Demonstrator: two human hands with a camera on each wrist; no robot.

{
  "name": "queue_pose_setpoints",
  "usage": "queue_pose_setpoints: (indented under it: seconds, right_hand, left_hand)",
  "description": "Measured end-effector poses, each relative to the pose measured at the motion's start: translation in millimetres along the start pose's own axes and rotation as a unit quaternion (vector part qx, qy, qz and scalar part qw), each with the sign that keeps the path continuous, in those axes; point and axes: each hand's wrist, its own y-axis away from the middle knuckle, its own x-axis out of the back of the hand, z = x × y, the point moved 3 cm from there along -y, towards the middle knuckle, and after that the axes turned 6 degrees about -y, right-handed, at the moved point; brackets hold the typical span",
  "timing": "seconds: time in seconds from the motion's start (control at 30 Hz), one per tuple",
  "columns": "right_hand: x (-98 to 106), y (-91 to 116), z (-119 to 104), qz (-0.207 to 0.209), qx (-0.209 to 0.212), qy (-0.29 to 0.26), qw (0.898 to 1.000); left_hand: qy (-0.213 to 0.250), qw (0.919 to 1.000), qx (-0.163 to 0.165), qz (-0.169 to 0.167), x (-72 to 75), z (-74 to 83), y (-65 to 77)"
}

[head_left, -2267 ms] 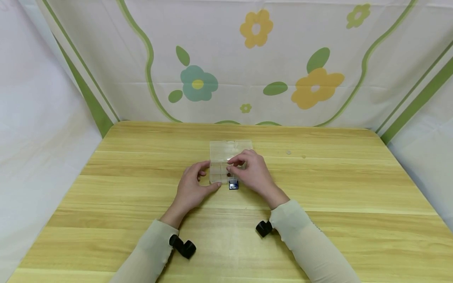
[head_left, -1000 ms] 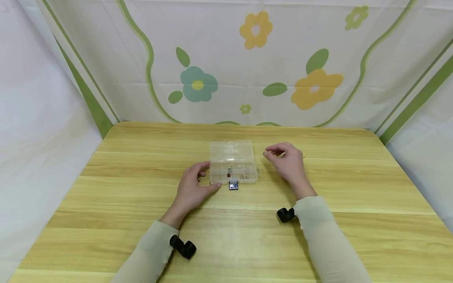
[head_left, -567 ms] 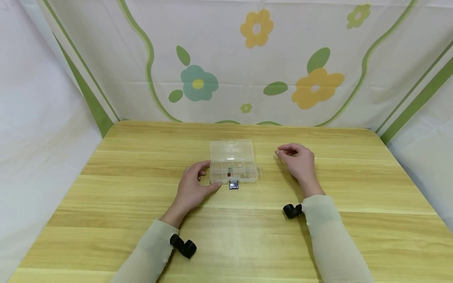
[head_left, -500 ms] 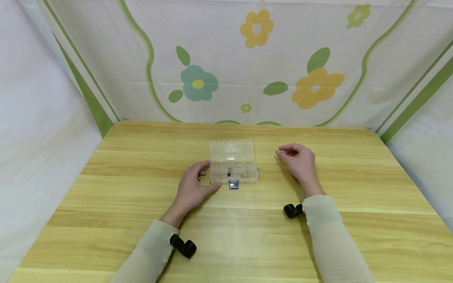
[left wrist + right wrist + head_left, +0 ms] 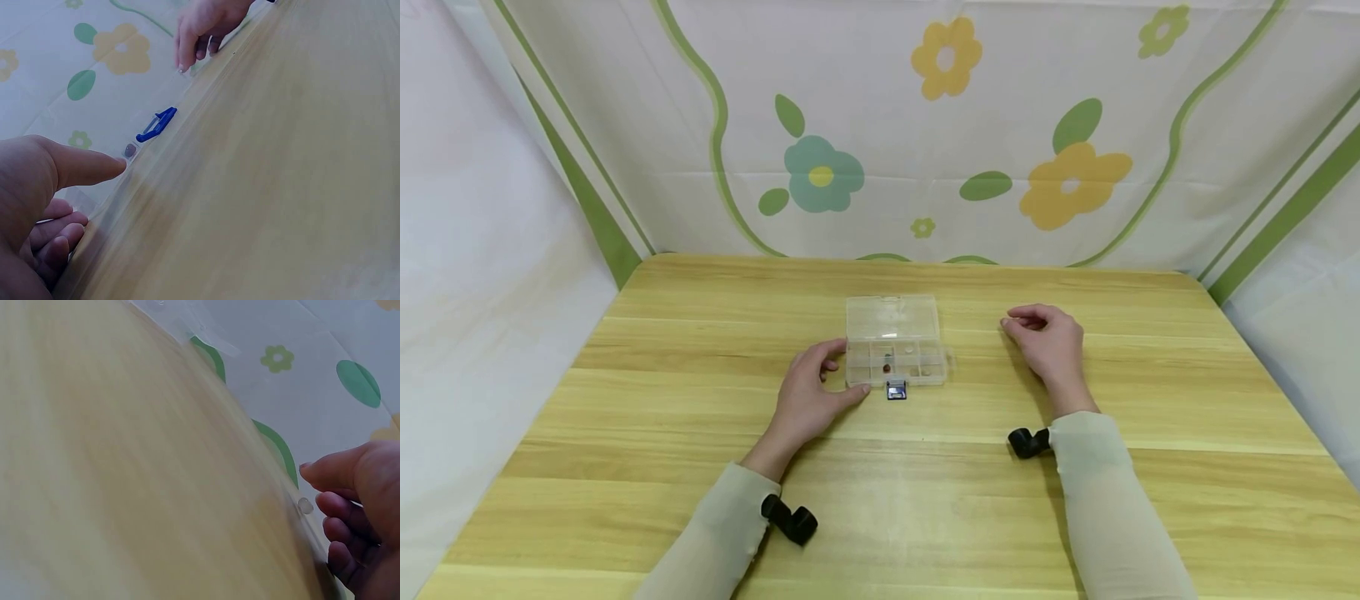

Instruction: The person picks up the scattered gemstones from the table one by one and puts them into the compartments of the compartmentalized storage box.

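A clear plastic compartment box (image 5: 861, 372) stands with its lid (image 5: 891, 317) raised behind it, and a blue latch (image 5: 897, 390) folds down at the front. Small pieces lie in it, among them a dark red bead-like one (image 5: 887, 368). My left hand (image 5: 808, 396) rests at the box's left side, thumb at the front corner and fingers at the back. Out to the right, my right hand (image 5: 1048, 346) is low at the table with fingers loosely bent. A small clear round piece (image 5: 305, 505) sits by its fingertips, thumb and fingers apart around it.
The wooden table (image 5: 880, 517) ends at a flowered cloth (image 5: 880, 125) hanging behind it. White cloth also hangs at both sides. Black wrist cameras (image 5: 1028, 442) sit at both cuffs.
My right hand has left the box and moved right, over the spot where a small round piece lay. My left hand has stayed at the box's left side.
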Motion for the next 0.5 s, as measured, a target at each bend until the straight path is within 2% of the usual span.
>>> queue_pose_setpoints:
  seconds: [0.23, 0.5]
  right_hand:
    - [2.4, -0.9, 1.5, 0.023, -0.018, 0.009, 1.000]
    - [1.6, -0.6, 3.9, 0.031, -0.018, 0.018, 0.999]
  left_hand:
    - [-0.001, 1.0000, 0.000, 0.000, -0.1, 0.8, -0.2]
    - [-0.005, 1.0000, 0.005, -0.003, 0.3, -0.5, 0.3]
